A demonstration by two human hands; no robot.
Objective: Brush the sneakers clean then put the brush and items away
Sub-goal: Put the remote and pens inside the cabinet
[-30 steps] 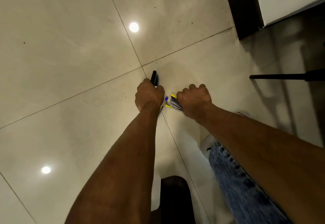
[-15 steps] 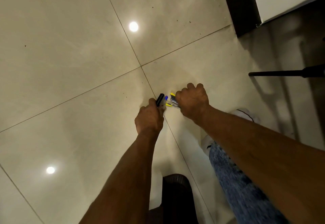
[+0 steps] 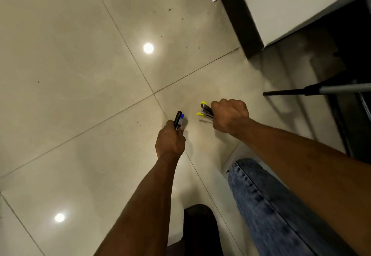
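Head view: left hand (image 3: 170, 141) fisted round slim black and blue-capped pens (image 3: 179, 119); right hand (image 3: 230, 115) grips yellow-tipped metal items (image 3: 205, 110). Both bundles point away over beige tiled floor (image 3: 80, 75), well apart.

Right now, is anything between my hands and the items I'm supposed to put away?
No. The left hand grips a blue-capped item and the right hand grips yellow-tipped items; where they go isn't visible.
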